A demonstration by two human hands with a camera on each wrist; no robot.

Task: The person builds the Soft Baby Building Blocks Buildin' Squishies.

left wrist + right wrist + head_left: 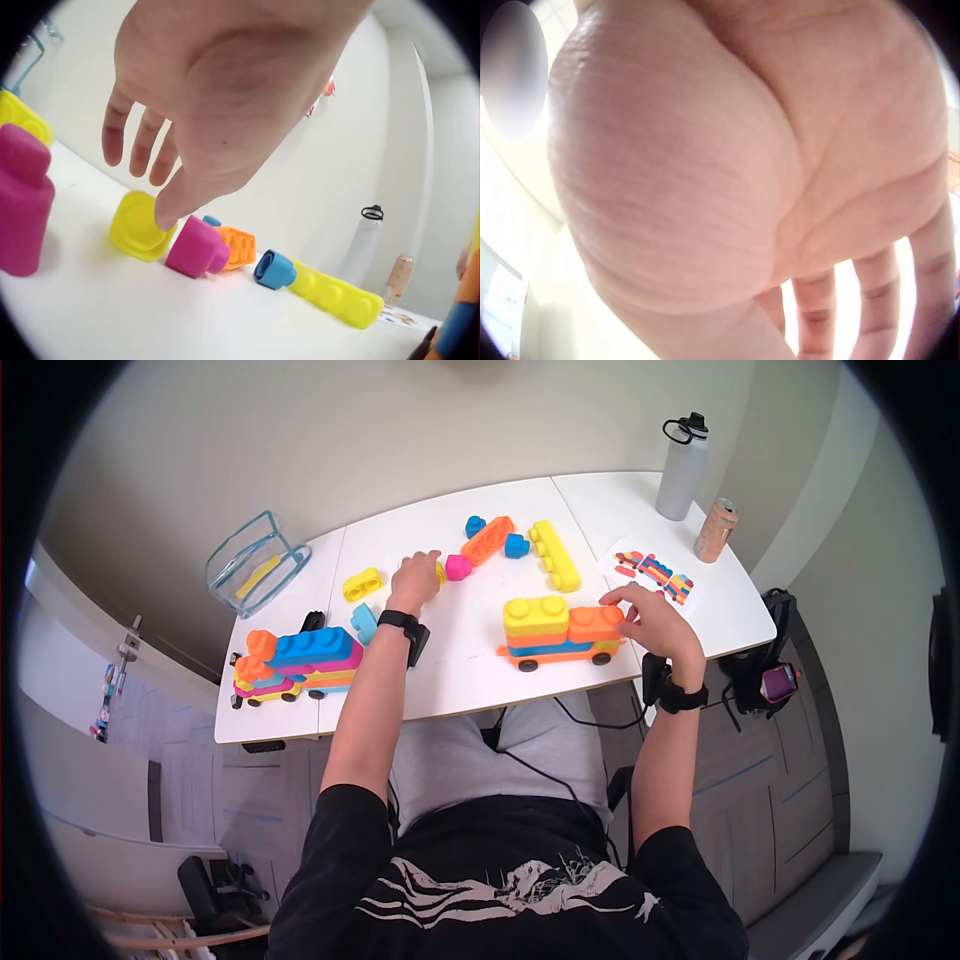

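Over a small yellow block (pixel 139 229), my left hand (pixel 415 582) hangs with fingers apart and pointing down; the thumb tip overlaps the block in the left wrist view, and contact is unclear. Beside it lies a magenta block (pixel 458 567). My right hand (pixel 655 625) grips the orange block (pixel 594 622) at the right end of a wheeled block vehicle (pixel 550 653), thumb on the near side and fingers at the far edge. A two-stud yellow block (pixel 535 614) sits at the vehicle's left. The right wrist view shows mostly palm (pixel 705 172), without the block.
More assembled vehicles (pixel 300 660) stand at the left. An orange block (pixel 488 541), blue blocks (pixel 517 545) and a long yellow block (pixel 554 556) lie farther back. A picture sheet (pixel 655 575), a can (pixel 716 531) and a bottle (pixel 683 475) are at the right; a clear case (pixel 257 565) stands back left.
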